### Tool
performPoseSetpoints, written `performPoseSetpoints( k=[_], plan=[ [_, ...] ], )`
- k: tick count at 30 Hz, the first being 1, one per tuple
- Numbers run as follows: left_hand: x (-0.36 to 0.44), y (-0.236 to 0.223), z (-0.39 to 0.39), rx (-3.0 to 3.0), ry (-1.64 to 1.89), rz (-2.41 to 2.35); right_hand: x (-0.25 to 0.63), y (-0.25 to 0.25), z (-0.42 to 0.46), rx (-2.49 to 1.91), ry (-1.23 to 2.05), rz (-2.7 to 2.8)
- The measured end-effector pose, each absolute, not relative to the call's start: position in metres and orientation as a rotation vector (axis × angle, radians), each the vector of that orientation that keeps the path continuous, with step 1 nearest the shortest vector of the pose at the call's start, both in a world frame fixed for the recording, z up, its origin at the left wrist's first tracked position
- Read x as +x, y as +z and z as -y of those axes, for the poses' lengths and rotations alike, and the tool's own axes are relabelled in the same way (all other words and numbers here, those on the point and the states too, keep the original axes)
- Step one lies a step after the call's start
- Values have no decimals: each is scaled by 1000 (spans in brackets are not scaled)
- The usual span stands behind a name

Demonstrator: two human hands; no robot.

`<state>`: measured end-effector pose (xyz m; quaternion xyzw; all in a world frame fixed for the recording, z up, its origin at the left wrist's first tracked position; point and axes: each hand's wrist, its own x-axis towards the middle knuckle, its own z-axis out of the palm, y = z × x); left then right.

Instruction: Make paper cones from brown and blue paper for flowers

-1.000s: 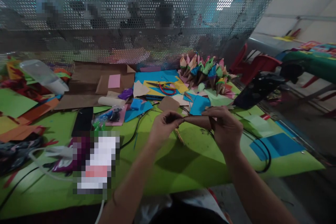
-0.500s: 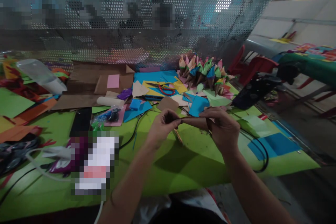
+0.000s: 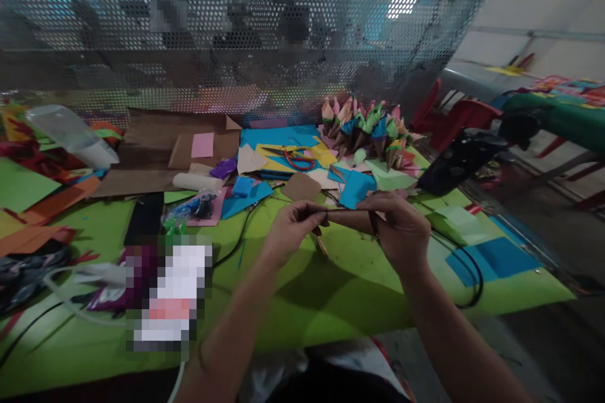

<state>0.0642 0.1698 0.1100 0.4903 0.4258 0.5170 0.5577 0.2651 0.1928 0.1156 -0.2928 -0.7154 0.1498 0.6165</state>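
Between my two hands, above the green tabletop (image 3: 350, 302), is a piece of brown paper (image 3: 350, 221) rolled into a narrow cone. My left hand (image 3: 299, 227) pinches its thin end between thumb and fingers. Around the wider end, my right hand (image 3: 399, 227) is closed, its fingers over the top edge. A thin tan stick (image 3: 321, 245) lies on the table just below the paper. Beyond my hands are a brown paper piece (image 3: 302, 187) with a rounded edge and a blue paper piece (image 3: 358, 189).
Finished paper cones (image 3: 363, 126) with colourful tops stand at the back right. Red-handled scissors (image 3: 297, 158) lie on yellow paper. A phone with a blurred screen (image 3: 174, 293), cables, a clear bottle (image 3: 70, 135) and paper scraps cover the left. A black cable (image 3: 479, 277) loops at right.
Both hands keep hold of the brown paper cone in nearly the same place. Only slight finger movement and a small shift of the view show.
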Motion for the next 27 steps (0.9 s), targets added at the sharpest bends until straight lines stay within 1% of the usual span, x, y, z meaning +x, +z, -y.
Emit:
performPoseSetpoints(
  k=[6, 12, 19, 27],
  plan=[
    [63, 112, -168, 1279, 1233, -1061, 265, 115, -194, -686, 353, 1632],
    [66, 119, -161, 1618, 1231, -1098, 263, 115, -193, -703, 369, 1633],
    [66, 109, -163, 1960, 1088, -1123, 260, 115, -190, -709, 380, 1717],
    [76, 105, -162, 2084, 992, -1096, 255, 116, -189, -699, 316, 1789]
  ],
)
